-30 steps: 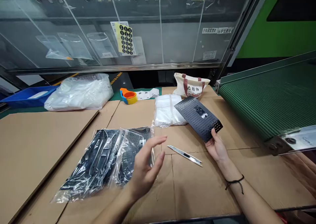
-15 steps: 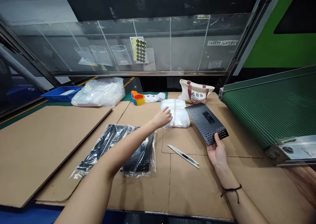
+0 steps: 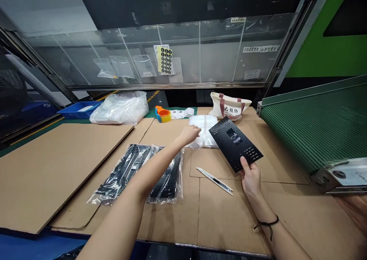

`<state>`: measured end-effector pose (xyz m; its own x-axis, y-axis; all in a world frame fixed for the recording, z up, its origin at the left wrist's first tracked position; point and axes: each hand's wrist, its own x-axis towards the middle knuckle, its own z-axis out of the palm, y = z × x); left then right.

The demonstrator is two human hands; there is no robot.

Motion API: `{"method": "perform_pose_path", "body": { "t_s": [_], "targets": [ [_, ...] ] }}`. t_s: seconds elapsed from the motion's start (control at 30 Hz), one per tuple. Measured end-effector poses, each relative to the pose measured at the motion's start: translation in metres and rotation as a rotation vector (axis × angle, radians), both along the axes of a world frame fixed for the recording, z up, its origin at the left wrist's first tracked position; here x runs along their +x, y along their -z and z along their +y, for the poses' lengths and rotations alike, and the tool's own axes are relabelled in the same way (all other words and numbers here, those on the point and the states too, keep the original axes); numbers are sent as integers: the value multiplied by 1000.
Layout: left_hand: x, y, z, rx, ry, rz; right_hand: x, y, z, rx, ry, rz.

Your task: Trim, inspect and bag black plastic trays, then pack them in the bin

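A black perforated panel [image 3: 226, 145] is tilted up in my right hand [image 3: 251, 175], with the thumb on its front face near the lower edge and the fingers behind it. My left hand [image 3: 189, 134] reaches over the left side of a banded stack of clear plastic bags [image 3: 210, 132]. Its fingers are curled in; whether a bag is between them I cannot make out. Below the stack lies a white utility knife [image 3: 215, 181]. Partly hidden by my left arm, bagged black panels [image 3: 164, 187] rest on the cardboard.
Large cardboard sheets [image 3: 57, 168] are at the left. A blue tray [image 3: 76, 110], a bundle of plastic bags [image 3: 122, 108], a tape roll in a colourful holder [image 3: 163, 115] and a cloth bag [image 3: 231, 106] stand behind. A green conveyor [image 3: 321, 134] juts in at right, beside another person's hand [image 3: 354, 210].
The black panel in my right hand has turned more face-on and moved slightly left. My left hand stays at the bag stack, its fingers slightly shifted.
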<state>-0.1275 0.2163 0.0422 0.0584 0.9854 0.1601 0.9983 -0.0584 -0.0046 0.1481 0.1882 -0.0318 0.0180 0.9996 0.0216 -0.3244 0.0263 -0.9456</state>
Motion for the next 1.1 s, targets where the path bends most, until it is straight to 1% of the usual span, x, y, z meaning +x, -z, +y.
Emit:
{"method": "perform_pose_path", "body": {
  "t_s": [0.17,0.27,0.37,0.5,0.57,0.63,0.7,0.83,0.97,1.03,1.1],
  "targets": [
    [-3,0,10,1,-26,-173,-1,-3,-6,93,-8,-193],
    [-5,1,11,40,-36,-248,-2,-5,-9,137,-15,-279],
    [-6,4,10,70,-49,-298,-3,-6,-10,132,-7,-305],
    [-6,7,9,36,-17,-352,-2,-8,-11,130,29,-310],
    [-5,9,11,15,-4,-375,-1,-10,-13,155,59,-300],
    [-3,11,13,-1,-18,-399,-1,-10,-16,193,75,-304],
    [-1,14,15,-24,-39,-420,-2,-9,-19,235,52,-328],
    [0,21,17,-107,-51,-450,-6,0,-24,319,-62,-417],
    [-2,26,16,-173,-93,-502,-9,2,-26,354,-136,-475],
    [-5,26,16,-154,-144,-540,-10,0,-26,369,-166,-511],
    [-9,24,17,-91,-222,-581,-11,-3,-26,382,-178,-544]
  ]
}}
